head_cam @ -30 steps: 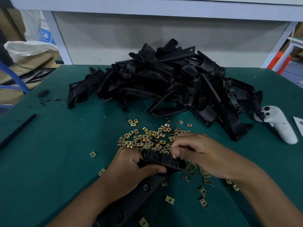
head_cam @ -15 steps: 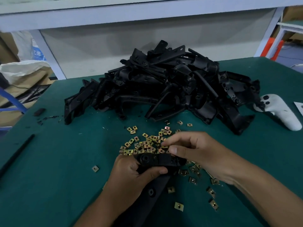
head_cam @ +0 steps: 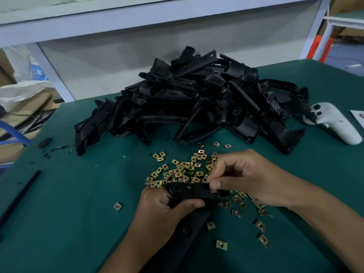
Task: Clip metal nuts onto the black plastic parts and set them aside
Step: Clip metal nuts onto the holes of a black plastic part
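The left hand curls round a long black plastic part, thumb laid across its near edge, holding it just above the green mat. The right hand comes in from the right, thumb and bent forefinger pinching at the part's right end; whether a nut sits between them cannot be told. Loose brass-coloured metal nuts lie scattered just beyond and to the right of the grip. Farther beyond is a heap of black plastic parts, with a white handheld controller at its right. A grey shelf frame stands behind the table.
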The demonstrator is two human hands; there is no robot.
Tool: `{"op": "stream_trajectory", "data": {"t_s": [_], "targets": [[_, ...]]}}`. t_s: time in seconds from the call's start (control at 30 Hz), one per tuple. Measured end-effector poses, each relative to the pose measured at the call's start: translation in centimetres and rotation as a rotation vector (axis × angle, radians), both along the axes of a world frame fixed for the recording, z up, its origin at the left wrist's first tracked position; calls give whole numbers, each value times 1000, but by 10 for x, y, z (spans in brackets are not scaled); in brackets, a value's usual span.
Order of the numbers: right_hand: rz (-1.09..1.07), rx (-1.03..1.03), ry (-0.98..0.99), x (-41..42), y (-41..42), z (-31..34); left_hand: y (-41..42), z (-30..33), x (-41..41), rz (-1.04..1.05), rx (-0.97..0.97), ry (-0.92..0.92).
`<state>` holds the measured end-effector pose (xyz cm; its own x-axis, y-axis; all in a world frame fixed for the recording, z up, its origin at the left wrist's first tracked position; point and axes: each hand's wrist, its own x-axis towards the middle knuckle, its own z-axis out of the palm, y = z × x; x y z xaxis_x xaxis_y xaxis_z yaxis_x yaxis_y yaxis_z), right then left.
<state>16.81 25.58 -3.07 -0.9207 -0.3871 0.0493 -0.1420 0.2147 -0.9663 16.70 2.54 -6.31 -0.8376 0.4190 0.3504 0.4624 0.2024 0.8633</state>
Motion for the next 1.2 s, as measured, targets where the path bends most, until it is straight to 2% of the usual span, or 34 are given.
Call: {"op": "stream_trajectory", "data": {"t_s": [0.23,0.4,0.53,0.6,0.67,0.7,0.77,0.93,1.0,1.07,1.13,1.2], "targets": [[-14,8,-93,0,5,2,-1,-5,1,85,-11,13],[-2,0,-85,-3,6,-6,2,-4,2,173,16,26],[-11,24,-43,-8,9,-10,3,-6,1,238,12,-31],[-127,252,98,-13,14,-18,3,-6,1,199,-1,-54],[-147,671,231,-16,17,-27,5,-1,4,128,-31,-49],[-138,815,268,-16,17,-31,6,0,4,100,-44,-39],[-160,877,336,-17,17,-36,5,-2,3,105,-50,-14],[-268,756,418,-18,13,-35,4,-3,2,120,7,-73],[-360,538,375,-16,11,-30,3,-4,1,117,-18,-68],[-408,202,230,-15,8,-20,4,-3,1,105,-41,-74],[-330,-84,33,-14,6,-13,4,-3,1,72,-48,-88],[-251,-214,-87,-12,4,-13,3,-3,2,43,-61,-72]]}}
